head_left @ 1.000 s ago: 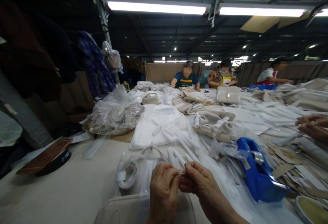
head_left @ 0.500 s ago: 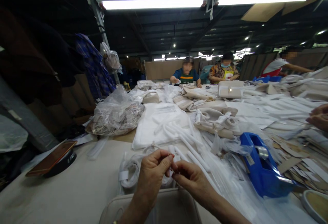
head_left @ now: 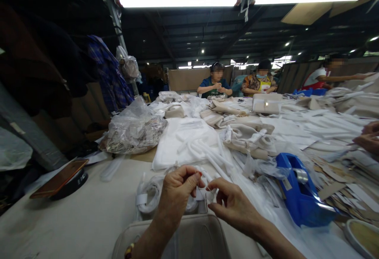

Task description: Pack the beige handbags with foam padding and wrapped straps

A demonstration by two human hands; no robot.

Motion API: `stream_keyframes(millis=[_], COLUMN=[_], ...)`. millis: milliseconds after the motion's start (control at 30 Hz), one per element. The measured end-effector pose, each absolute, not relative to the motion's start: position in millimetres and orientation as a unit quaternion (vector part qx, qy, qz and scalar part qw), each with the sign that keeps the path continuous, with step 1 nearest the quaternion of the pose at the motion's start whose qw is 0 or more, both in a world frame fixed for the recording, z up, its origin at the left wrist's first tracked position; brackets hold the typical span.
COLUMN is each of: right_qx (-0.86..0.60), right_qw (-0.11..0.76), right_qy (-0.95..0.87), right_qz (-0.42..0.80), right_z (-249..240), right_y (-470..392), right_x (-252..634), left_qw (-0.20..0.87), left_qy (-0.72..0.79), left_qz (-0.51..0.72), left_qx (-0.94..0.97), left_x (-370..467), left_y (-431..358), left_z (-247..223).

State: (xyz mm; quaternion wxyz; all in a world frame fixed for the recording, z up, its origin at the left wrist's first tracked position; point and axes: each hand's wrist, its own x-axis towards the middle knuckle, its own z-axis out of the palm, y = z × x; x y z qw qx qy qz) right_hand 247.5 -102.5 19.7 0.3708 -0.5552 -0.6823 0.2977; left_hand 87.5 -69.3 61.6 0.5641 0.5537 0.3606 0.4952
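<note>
Above a beige bag at the bottom centre, my left hand pinches a small red item between thumb and forefinger. Close on its right, my right hand has its thumb and forefinger apart. A thin pale thread or cord seems to run between the two hands, too fine to trace fully. Behind my left hand, a wrapped white coil lies on the table.
A blue tape dispenser stands right, near a round tin. A phone rests on a black round object at left. White sheets and a plastic bag of parts lie ahead. Another person's hands are at the right edge.
My right hand has moved away from my left, and its thumb and forefinger have parted. The seated person opposite has brought both hands together.
</note>
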Motion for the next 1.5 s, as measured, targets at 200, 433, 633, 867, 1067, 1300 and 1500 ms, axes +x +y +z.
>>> stream_keyframes(millis=[200,433,633,867,1067,1300,1500], right_qx=[-0.519,-0.475,-0.514,-0.494,-0.453,-0.456,-0.315], right_qw=[0.382,0.443,0.403,0.398,0.417,0.517,0.572], right_qy=[-0.723,-0.761,-0.724,-0.752,-0.788,-0.689,-0.530], right_qz=[0.250,-0.006,-0.222,-0.180,-0.009,0.223,0.541], right_z=[18,2,0,-12,-15,10,52], right_y=[-109,-108,-114,-118,-125,-132,-103], right_x=[244,248,244,233,232,249,224], left_qw=[0.556,0.561,0.572,0.598,0.604,0.612,0.570], left_qy=[0.353,0.362,0.345,0.292,0.269,0.266,0.286], left_qz=[0.507,0.524,0.526,0.522,0.534,0.497,0.477], left_qx=[0.556,0.529,0.526,0.534,0.527,0.554,0.605], left_x=[85,83,86,91,90,92,83], left_y=[-70,-71,-75,-77,-77,-78,-73], left_z=[65,69,73,81,84,86,92])
